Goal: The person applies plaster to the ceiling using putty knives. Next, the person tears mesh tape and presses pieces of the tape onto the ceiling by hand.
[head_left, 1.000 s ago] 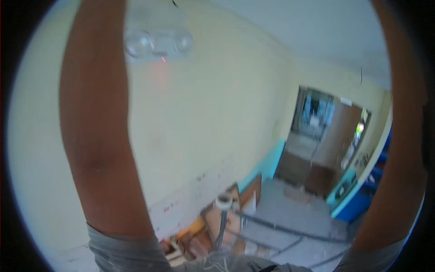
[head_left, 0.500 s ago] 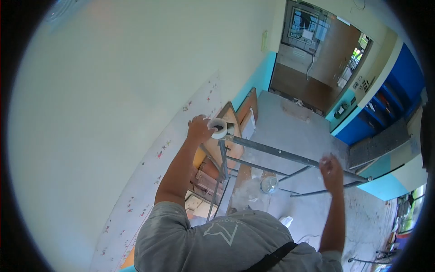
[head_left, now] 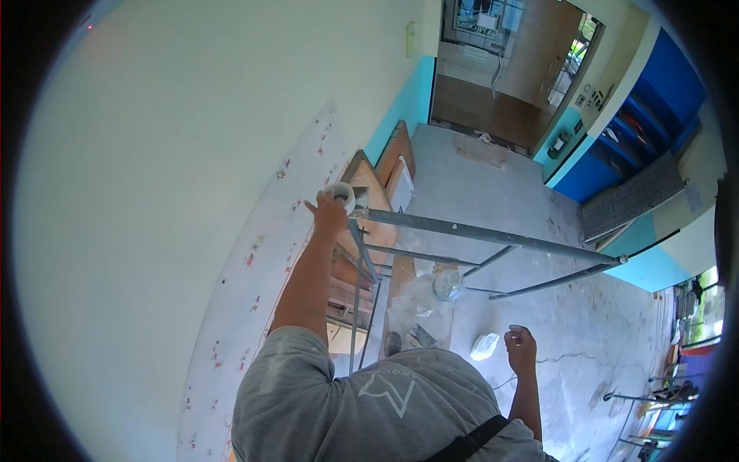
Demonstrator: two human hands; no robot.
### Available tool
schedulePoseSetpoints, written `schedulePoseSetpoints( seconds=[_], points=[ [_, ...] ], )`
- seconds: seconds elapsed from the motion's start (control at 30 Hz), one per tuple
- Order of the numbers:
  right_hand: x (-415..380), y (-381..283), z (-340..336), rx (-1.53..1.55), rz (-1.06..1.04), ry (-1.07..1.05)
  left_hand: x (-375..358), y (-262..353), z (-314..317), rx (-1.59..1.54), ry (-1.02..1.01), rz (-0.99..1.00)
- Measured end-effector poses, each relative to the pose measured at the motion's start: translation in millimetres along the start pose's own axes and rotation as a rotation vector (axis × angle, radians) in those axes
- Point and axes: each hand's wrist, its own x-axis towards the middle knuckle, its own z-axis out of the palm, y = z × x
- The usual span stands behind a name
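While the white, ring-shaped roll of what looked like tape [head_left: 349,198] was at the wall-side corner of the grey metal-tube frame [head_left: 462,231], the left hand [head_left: 331,213] touched its near side, though whether the fingers were clenched on it could not be told. Well apart, the right hand [head_left: 521,346] had half-curled fingers, their contents unclear. Judging by looks, the roll was probably light, firm and hardly fragile, perhaps slippery on its sides, and best gripped across the rim or through its core.
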Motion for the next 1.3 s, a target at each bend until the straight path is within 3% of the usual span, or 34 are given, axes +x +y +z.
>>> schedulePoseSetpoints(
  seconds=[0.13, 0.33, 0.43, 0.53, 0.63, 0.77, 0.8, 0.9, 1.0, 1.03, 1.07, 1.1, 1.13, 1.2, 1.3],
  points=[
    [-6.3, -19.1, 0.0, -0.049, -0.046, -0.021, -1.6, 7.2, -10.9, 0.010, -0.044, -0.075],
    [-2.1, -40.8, 8.7, 0.006, -0.122, -0.061, -34.2, 31.8, -66.8, -0.172, 0.157, 0.006],
    [10.4, -72.5, 15.2, -0.016, -0.187, -0.081, -73.1, 59.1, -100.9, -0.649, 0.094, 0.133],
    [26.8, -106.1, 26.2, 0.108, -0.292, -0.108, -130.1, 103.5, -125.8, -1.082, -0.152, 0.156],
    [31.2, -141.0, 33.4, 0.312, -0.346, -0.178, -184.1, 134.0, -135.1, -1.044, -0.254, 0.368],
    [32.6, -146.4, 38.0, 0.335, -0.373, -0.332, -240.7, 156.7, -150.4, -0.963, -0.220, 0.559],
    [29.1, -149.2, 37.6, 0.478, -0.305, -0.421, -245.9, 158.0, -147.9, -0.984, -0.210, 0.584],
    [14.1, -160.8, 32.1, 0.225, -0.454, -0.204, -257.1, 153.7, -152.0, -0.913, -0.142, 0.597],
    [10.9, -172.0, 35.2, 0.233, -0.454, -0.198, -262.1, 145.3, -152.2, -0.680, -0.133, 0.498],
    [14.0, -183.1, 32.8, 0.102, -0.517, -0.180, -263.5, 144.4, -172.3, -0.634, -0.196, 0.474],
    [16.4, -193.5, 30.6, -0.023, -0.594, -0.138, -259.3, 131.7, -154.8, -0.751, -0.085, 0.560],
    [20.2, -204.3, 33.3, 0.025, -0.591, -0.095, -260.2, 131.8, -190.7, -0.677, -0.179, 0.454],
    [32.9, -215.3, 34.5, 0.036, -0.686, -0.085, -251.7, 121.6, -185.5, -0.701, -0.070, 0.540],
    [29.7, -271.0, 19.6, 0.341, -0.621, -0.243, -243.7, 110.7, -221.7, -0.771, 0.100, 0.630],
    [21.5, -358.7, -11.5, 0.000, -0.864, -0.178, -221.3, 92.1, -272.0, -0.592, 0.299, 0.625]
  ],
)
